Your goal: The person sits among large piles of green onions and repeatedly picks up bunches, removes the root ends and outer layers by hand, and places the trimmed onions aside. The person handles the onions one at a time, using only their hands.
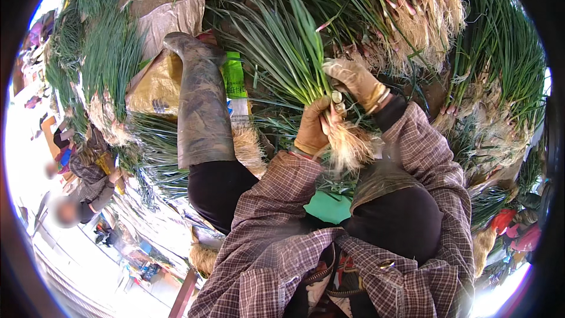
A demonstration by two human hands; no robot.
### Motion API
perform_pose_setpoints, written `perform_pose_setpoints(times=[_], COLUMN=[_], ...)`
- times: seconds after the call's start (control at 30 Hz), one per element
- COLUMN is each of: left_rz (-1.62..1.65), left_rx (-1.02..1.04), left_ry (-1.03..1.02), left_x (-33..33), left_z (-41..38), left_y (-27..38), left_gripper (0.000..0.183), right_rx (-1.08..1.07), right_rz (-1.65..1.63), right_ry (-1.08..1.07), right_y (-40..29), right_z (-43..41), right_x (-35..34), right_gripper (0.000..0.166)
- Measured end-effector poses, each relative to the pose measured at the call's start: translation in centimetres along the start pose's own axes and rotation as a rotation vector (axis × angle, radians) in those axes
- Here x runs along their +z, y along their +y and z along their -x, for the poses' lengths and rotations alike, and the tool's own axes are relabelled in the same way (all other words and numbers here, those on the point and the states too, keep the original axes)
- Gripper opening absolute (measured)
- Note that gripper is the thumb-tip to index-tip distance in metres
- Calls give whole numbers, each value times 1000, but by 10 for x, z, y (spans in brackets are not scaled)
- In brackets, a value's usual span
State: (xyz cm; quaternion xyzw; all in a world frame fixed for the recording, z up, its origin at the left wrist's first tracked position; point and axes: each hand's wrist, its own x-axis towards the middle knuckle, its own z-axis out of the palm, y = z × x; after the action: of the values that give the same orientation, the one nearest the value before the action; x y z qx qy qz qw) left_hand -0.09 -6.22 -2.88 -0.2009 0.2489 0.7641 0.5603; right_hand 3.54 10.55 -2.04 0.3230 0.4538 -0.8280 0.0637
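My left hand (312,127), in a tan glove, is closed around the lower stems of a bunch of green onions (304,70). Its leaves fan up and to the left, and its pale stringy roots (351,143) hang down to the right. My right hand (353,78), in a similar glove, is at the right side of the same bunch, just above the white stem ends. The fingers of the right hand are bent and partly hidden, so whether they grip a stem cannot be told.
Piled green onions (423,13) with roots lie ahead, with more heaps at right (490,88) and left (110,62). A yellow woven sack (156,84) lies beside my boot (203,106). Another person (90,190) is at the far left. A green surface (329,206) shows between my knees.
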Motion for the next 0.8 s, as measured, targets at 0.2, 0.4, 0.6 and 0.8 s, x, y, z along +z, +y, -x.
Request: perform_pose_setpoints(times=[0.2,0.4,0.6,0.8], left_rz=[8,-486,-356,-222], left_rx=[76,202,144,70], left_ry=[1,159,23,-22], left_x=[14,23,28,5], left_z=[5,-2,7,1], left_y=[11,21,53,45], left_gripper=[23,27,53,43], right_rx=[-132,-380,-32,-289], right_rz=[-581,-480,624,699], right_ry=[-31,66,94,408], right_y=[-5,-11,12,6], right_z=[19,72,88,16], right_x=[13,8,-51,-43], right_gripper=[24,20,16,28])
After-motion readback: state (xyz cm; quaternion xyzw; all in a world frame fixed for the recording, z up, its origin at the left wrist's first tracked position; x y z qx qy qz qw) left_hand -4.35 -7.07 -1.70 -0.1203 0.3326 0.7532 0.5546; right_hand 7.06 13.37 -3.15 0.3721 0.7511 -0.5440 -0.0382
